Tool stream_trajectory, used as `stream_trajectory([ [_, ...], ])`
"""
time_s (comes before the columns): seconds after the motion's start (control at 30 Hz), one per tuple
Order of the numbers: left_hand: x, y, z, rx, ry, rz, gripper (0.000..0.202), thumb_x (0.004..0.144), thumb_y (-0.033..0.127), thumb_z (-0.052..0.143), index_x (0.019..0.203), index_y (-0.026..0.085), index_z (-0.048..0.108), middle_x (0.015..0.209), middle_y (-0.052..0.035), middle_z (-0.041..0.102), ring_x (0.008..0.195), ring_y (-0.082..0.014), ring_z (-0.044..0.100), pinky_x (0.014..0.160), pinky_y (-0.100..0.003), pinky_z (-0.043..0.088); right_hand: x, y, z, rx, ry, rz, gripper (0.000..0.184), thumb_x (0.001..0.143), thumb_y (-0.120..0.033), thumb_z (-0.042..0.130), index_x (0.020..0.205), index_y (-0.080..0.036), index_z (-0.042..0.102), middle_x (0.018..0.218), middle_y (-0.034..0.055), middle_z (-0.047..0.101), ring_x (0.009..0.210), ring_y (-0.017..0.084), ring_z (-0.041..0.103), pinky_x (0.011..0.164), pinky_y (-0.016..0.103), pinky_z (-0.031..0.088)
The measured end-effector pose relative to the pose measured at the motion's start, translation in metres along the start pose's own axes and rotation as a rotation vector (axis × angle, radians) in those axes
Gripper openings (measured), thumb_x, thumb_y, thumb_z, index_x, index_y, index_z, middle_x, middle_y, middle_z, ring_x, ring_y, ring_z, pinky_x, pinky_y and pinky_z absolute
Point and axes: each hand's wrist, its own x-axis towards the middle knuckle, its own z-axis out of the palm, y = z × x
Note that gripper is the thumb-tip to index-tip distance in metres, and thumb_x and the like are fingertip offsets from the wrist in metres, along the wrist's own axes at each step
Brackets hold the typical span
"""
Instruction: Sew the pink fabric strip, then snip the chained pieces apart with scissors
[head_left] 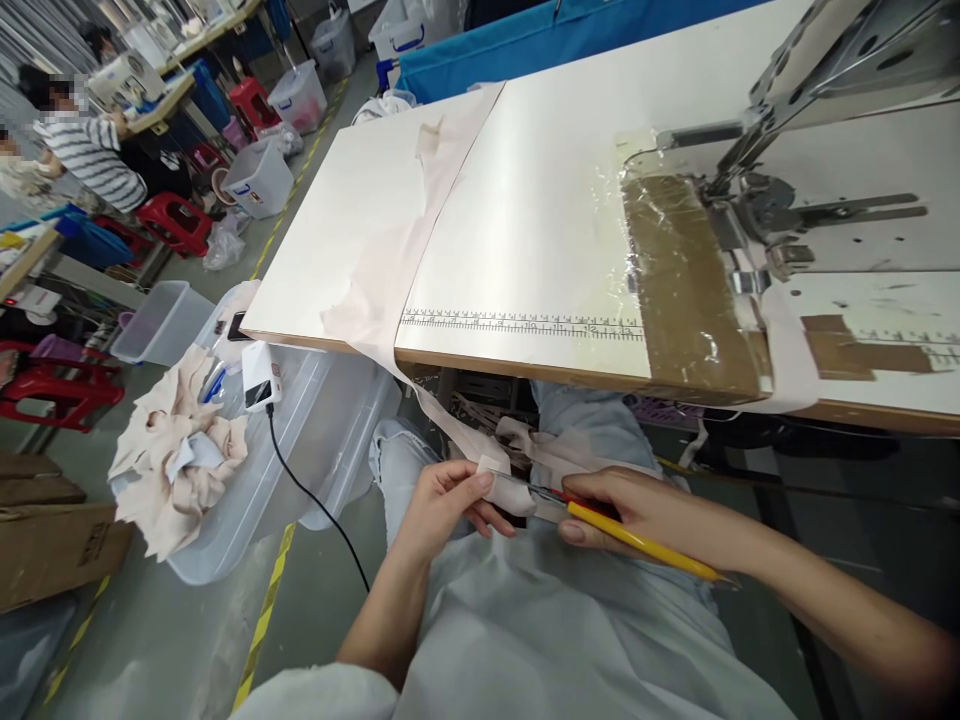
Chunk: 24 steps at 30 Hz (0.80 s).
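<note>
My left hand (450, 500) pinches the end of a pale pink fabric strip (409, 265) over my lap, just below the table's front edge. The strip runs from my fingers up over the edge and across the white sewing table (540, 230). My right hand (637, 510) is closed on yellow-handled scissors (645, 545), whose blades meet the strip right beside my left fingers. A small white label (491, 465) sits on the strip at the pinch.
A sewing machine (810, 190) stands at the table's right, with brown tape (682, 280) and a printed ruler (525, 323) near the front edge. A clear bin (315, 440) with pink fabric pieces (180, 450) sits to my left. Other people work at far tables.
</note>
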Motion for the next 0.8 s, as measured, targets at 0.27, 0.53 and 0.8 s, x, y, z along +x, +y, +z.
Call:
stream_trajectory([
  [0.27, 0.001, 0.001, -0.002, 0.05, 0.0, -0.003, 0.055, 0.068, 0.065, 0.077, 0.074, 0.013, 0.062, 0.058, -0.0079, 0.066, 0.053, -0.0223, 0.069, 0.044, -0.022, 0.043, 0.0, 0.008, 0.011, -0.099, 0.101, -0.051, 0.055, 0.086, -0.072, 0.048, 0.065, -0.023, 0.032, 0.06, -0.0024, 0.04, 0.057, 0.016, 0.043, 0.054, 0.028, 0.025],
  [0.53, 0.001, 0.001, 0.001, 0.053, -0.006, -0.005, 0.05, 0.07, 0.062, 0.076, 0.071, 0.014, 0.061, 0.054, -0.0059, 0.065, 0.051, -0.0211, 0.068, 0.044, -0.021, 0.041, 0.002, -0.002, 0.011, -0.269, 0.209, -0.065, 0.05, 0.088, -0.067, 0.049, 0.067, -0.024, 0.036, 0.062, 0.0013, 0.053, 0.058, 0.02, 0.051, 0.054, 0.028, 0.024],
  [0.8, 0.001, -0.005, 0.003, 0.084, -0.029, -0.01, 0.053, 0.074, 0.066, 0.073, 0.078, 0.014, 0.061, 0.057, -0.0057, 0.065, 0.054, -0.0211, 0.069, 0.048, -0.023, 0.044, 0.008, 0.0, 0.016, -0.106, 0.245, -0.067, 0.049, 0.085, -0.065, 0.05, 0.065, -0.024, 0.033, 0.059, -0.0013, 0.045, 0.055, 0.018, 0.044, 0.054, 0.029, 0.026],
])
